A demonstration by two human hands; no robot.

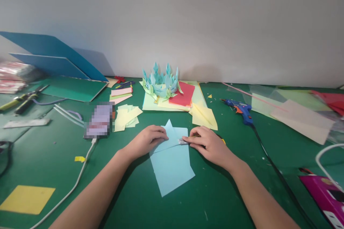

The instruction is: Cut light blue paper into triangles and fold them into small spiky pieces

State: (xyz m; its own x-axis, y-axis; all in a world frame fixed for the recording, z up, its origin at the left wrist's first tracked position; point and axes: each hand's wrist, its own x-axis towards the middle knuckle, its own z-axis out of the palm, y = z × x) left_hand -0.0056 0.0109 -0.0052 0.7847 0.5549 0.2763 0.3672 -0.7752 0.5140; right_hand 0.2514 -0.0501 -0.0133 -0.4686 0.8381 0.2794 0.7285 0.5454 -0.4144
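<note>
— Where did we find the light-blue paper (172, 175)?

— We found it on the green tabletop (212, 196), out from the middle of the far edge, layered across its upper part, one pointed tip turned toward that edge.

— And the hands we pictured over it?

— The left hand (150, 137) rested on the paper's upper left, fingers bent and close together; whether they pinched the sheet, we could not tell. The right hand (211, 145) came in from the other side, its fingers closed around a slim tool (183, 142), whose silver end lay over the layered part.

— What did we record along the far edge?

— Near its middle, a blue paper crown (160, 86) with green leaf shapes stood on stacked sheets, a red sheet (186, 93) just beside it. Toward the far left corner, blue boards (67, 61) were tilted up.

— And closer to us?

— Toward the near left corner we saw a yellow sheet (28, 199), with a white cable (83, 171) running past it up to a blurred phone (100, 120). On the right side lay a blue glue gun (244, 111), its black cord (276, 164) trailing toward the near edge, and a magenta power strip (319, 193) sat near the near right corner.
</note>
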